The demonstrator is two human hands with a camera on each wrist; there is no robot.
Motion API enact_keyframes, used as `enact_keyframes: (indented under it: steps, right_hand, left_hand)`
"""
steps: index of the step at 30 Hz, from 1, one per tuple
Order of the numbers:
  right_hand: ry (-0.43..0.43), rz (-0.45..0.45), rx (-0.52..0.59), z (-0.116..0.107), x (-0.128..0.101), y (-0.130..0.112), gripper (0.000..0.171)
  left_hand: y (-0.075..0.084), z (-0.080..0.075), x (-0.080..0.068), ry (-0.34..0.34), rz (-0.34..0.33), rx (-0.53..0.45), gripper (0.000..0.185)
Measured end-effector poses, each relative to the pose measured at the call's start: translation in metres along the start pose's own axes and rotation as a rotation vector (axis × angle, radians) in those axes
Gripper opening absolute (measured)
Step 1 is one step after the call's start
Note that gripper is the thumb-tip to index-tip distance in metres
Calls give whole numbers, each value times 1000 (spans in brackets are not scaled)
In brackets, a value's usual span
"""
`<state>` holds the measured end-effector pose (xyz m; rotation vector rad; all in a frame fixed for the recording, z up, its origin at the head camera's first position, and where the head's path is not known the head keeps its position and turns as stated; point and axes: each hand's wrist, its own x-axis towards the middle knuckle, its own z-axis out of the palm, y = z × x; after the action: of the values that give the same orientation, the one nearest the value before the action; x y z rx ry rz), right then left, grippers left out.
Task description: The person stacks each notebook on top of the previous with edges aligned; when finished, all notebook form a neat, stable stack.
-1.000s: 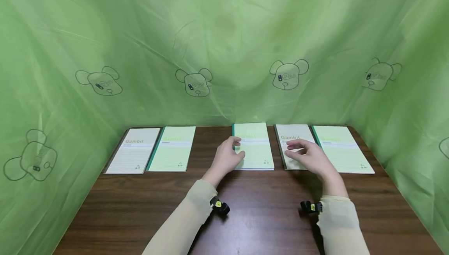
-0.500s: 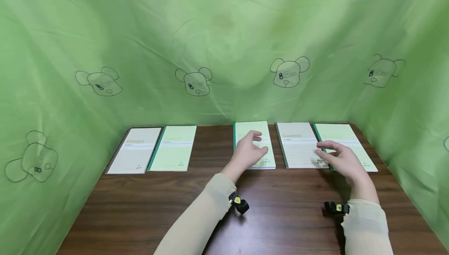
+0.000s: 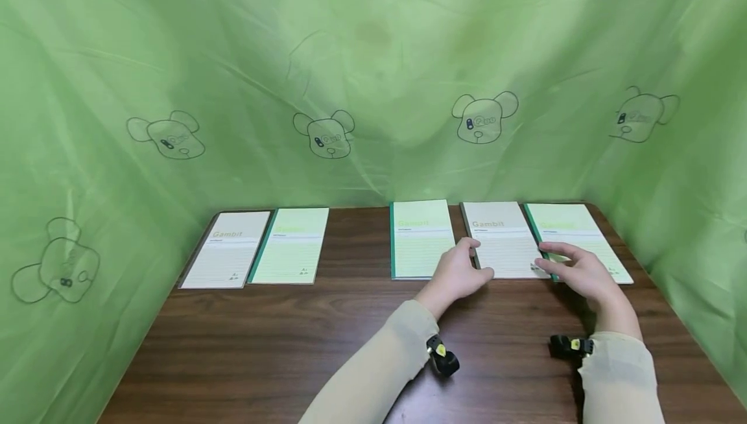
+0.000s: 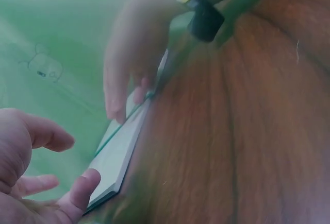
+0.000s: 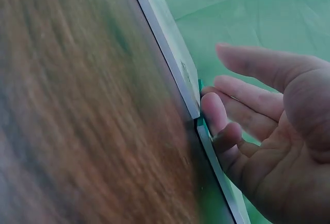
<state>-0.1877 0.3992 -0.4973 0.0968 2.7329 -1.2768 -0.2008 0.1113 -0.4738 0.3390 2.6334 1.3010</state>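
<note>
Lying flat along the far edge of the dark wood-grain table (image 3: 327, 340), five thin rectangular notebooks show from the head: two white, three pale green. The left hand (image 3: 458, 275) touches the near left corner of the right white notebook (image 3: 503, 239), fingers loosely apart; the right hand (image 3: 578, 270) rests open at the seam with the rightmost green notebook (image 3: 578, 233).

From the left wrist, blurred, the left hand's fingertips (image 4: 85, 185) meet a corner.

From the right wrist, straight fingers (image 5: 216, 112) touch the paper edges.

five notebooks lie along the table's (image 3: 292, 346) far edge: three green (image 3: 290, 246) (image 3: 421, 239) (image 3: 574, 233), two white (image 3: 226, 250) (image 3: 502, 237). two hands (image 3: 458, 275) (image 3: 583, 273) are over them.
</note>
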Motion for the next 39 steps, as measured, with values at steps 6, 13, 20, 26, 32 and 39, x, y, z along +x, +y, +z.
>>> enact_keyframes:
  steps: [6, 13, 20, 26, 32, 39]
  right_hand:
    - [-6, -8, -36, 0, 2, -7, 64]
    - [-36, 37, -87, 3, 4, -27, 65]
    - [-56, 61, -107, 1, 1, -26, 71]
    - [-41, 23, -117, 4, 4, -22, 71]
    - [-20, 4, -99, 4, 2, -24, 71]
    - [-59, -3, -26, -2, -1, -20, 74]
  left_hand:
    - [2, 14, -2, 19, 10, 46, 57]
    - [-6, 30, 10, 76, -5, 100, 58]
    - [-23, 54, 27, 81, -12, 122, 58]
    - [-4, 44, 9, 81, -25, 76, 52]
    - [13, 31, -6, 95, -41, 49, 43]
    - [7, 35, -8, 267, 27, -114, 31]
